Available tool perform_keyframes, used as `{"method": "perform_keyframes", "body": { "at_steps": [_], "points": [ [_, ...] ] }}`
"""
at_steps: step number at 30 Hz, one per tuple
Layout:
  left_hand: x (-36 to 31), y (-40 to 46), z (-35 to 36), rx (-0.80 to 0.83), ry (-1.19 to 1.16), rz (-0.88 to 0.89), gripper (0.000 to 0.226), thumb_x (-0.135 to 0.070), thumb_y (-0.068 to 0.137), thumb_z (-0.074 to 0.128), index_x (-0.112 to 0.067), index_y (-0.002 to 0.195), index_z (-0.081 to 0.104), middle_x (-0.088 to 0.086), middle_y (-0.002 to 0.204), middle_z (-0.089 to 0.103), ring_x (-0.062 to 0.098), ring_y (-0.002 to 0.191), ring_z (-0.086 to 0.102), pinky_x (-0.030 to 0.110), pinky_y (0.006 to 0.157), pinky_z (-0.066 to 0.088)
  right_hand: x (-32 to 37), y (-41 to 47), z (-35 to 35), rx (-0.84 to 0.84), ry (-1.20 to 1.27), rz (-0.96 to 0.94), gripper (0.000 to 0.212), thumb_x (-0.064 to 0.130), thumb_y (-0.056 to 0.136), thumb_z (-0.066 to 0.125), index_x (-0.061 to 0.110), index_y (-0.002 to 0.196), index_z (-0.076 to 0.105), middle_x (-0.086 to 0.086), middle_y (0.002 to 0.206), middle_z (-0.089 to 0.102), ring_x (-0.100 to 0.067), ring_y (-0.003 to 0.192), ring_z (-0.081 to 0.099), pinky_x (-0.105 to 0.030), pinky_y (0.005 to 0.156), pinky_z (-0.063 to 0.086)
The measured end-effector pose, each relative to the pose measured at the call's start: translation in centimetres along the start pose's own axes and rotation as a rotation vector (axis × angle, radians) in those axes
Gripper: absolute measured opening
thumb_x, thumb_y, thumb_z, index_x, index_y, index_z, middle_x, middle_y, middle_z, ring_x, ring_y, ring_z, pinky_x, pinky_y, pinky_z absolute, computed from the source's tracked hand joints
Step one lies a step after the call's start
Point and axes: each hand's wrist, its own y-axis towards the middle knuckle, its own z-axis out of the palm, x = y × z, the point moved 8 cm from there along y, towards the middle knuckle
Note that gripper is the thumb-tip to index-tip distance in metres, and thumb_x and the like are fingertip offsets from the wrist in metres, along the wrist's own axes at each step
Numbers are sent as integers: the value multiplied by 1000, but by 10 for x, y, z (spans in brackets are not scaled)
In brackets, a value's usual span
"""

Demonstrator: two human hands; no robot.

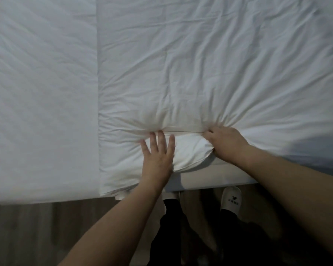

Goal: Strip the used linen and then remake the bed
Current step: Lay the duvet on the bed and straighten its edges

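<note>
The white duvet (210, 64) is lying spread and wrinkled over the bed, its near edge bunching right under the person's fingers, at the side of the mattress (210, 181) where they are standing. The left hand (158, 158) is pressing flat on the puffy edge, fingers straight and slightly splayed, gripping nothing. The right hand (227, 144) is curling into the cloth just beside it, fingers gathering a fistful so that creases are fanning out from the knuckles. Between the two hands a taut seam is running fingertip to fingertip. Beyond the left little finger a smooth white bedsheet (40, 102) is showing. Below the wrists, a white slipper (231, 200) is standing on the wooden floor (37, 231).
</note>
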Motion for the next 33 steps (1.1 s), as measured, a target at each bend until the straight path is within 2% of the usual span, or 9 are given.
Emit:
{"method": "perform_keyframes", "body": {
  "at_steps": [3,7,11,16,20,22,25,30,33],
  "points": [
    [15,32,-10,43,-88,101,46,-12,81,45,-5,126,51,26,123,56,45,107,56,50,86,47,-6,-1,-3,-8,46,30,38,19,80,62,17,117,54,-3,109,59,-27,94,62,-30,65,35],
    [40,78,-36,178,-295,122,27,-33,84,59,-18,105,65,10,103,69,35,96,65,36,75,50,0,-12,-6,-138,87,25,78,46,67,73,9,132,50,-10,110,61,-32,90,62,-37,72,52],
    [37,98,-46,349,-280,137,23,-30,84,60,-19,101,69,8,106,68,31,99,63,30,75,44,10,-32,8,-181,26,13,108,60,62,69,1,145,34,-20,130,47,-37,110,49,-50,103,37],
    [36,84,-38,257,-292,113,26,-37,82,59,-21,101,67,7,102,69,33,96,64,32,73,44,10,-19,15,-197,-49,72,60,9,71,58,-1,130,48,-24,107,55,-40,90,53,-49,90,43],
    [25,35,-23,31,-206,-46,58,-36,74,60,-13,126,51,14,118,57,39,105,56,43,81,45,-4,5,10,-128,28,64,49,11,54,81,4,100,64,-15,81,63,-35,66,62,-34,56,48],
    [4,5,-10,1,-147,-76,86,-34,65,62,-7,143,36,21,141,42,43,129,39,58,107,27,-11,15,3,-60,24,73,34,13,69,74,12,101,62,-9,89,65,-33,76,66,-32,55,41],
    [-5,-1,6,-41,-182,-165,92,-30,69,63,-9,151,27,22,156,23,43,144,19,63,114,7,-14,25,3,-51,2,54,26,20,84,60,19,110,56,-3,101,64,-29,92,66,-31,61,33],
    [-1,29,11,-51,-89,-98,54,-19,88,42,0,138,45,31,139,45,50,123,46,60,103,37,-13,20,14,-141,55,83,42,18,68,75,12,107,59,-11,89,63,-34,76,64,-35,59,48],
    [4,42,4,-76,-66,-6,40,-11,82,38,2,112,63,28,107,64,44,90,64,46,75,54,-4,9,25,-194,-22,28,64,23,60,76,1,117,56,-21,99,56,-37,86,56,-45,81,47]
  ]
}}
